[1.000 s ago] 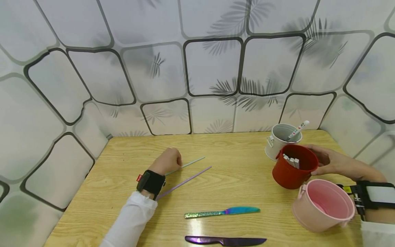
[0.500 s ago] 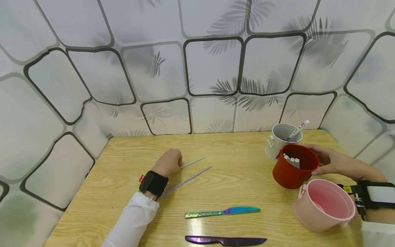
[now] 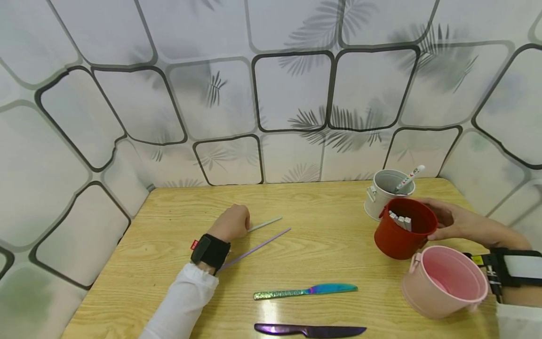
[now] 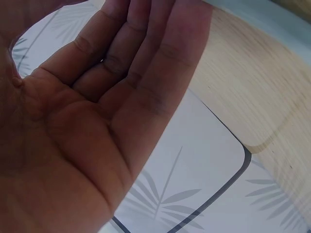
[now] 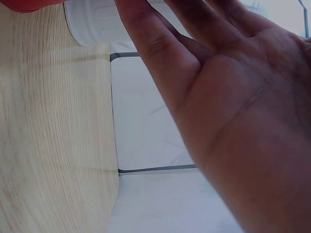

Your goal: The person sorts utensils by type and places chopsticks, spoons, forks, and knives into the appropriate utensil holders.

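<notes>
Resting on the table, left hand covers the near end of the pale green chopstick; right hand cups the red bucket.
Head view alone shows buckets; wrist views show relaxed, nearly straight fingers. White sticks in red bucket, pen in white bucket beyond the right hand, pink bucket nearer.

Staged tabletop booth: wooden table boxed in by leaf-print backdrop panels, no room visible.
</notes>
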`<state>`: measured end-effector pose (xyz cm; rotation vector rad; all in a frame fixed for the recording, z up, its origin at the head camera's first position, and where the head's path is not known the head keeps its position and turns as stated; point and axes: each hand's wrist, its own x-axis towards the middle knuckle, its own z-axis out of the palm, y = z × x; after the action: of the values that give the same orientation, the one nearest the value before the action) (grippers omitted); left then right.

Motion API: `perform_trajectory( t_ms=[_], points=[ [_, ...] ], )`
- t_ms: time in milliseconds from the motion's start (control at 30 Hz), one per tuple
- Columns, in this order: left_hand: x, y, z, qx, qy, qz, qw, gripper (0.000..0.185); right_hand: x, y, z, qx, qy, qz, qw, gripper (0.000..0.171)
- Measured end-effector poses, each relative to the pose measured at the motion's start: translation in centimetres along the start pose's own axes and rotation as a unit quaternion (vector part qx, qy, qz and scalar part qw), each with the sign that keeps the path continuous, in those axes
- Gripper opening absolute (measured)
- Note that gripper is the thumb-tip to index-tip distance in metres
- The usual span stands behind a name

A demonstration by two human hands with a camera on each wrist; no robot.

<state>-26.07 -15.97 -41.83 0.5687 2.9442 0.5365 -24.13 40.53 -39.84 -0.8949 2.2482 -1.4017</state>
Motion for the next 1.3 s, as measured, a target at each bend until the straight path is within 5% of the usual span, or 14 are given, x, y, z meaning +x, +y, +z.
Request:
perform_trajectory(
  t_ms=[467, 900, 1133, 1300],
  points=[
    [0.2, 0.4, -0.2, -0.014, 0.015, 0.013, 0.9997, 0.033, -0.1, -0.1, 0.0, -0.01, 0.01, 0.011, 1.0, 0.066],
    [0.5, 2.5, -0.2, -0.025, 0.108, 0.047, 0.9927, 0.021, 0.0, 0.0, 0.0, -0.008, 0.01, 0.01, 1.0, 0.066],
    [0.1, 4.3, -0.6, -0.03, 0.165, 0.09, 0.9817, 0.014, -0.1, -0.1, 0.0, -0.01, 0.008, 0.007, 1.0, 0.066],
    [-0.5, 5.8, -1.3, -0.045, 0.179, 0.102, 0.9775, 0.011, 0.0, -0.2, 0.1, -0.017, 0.013, 0.01, 1.0, 0.067]
  ],
)
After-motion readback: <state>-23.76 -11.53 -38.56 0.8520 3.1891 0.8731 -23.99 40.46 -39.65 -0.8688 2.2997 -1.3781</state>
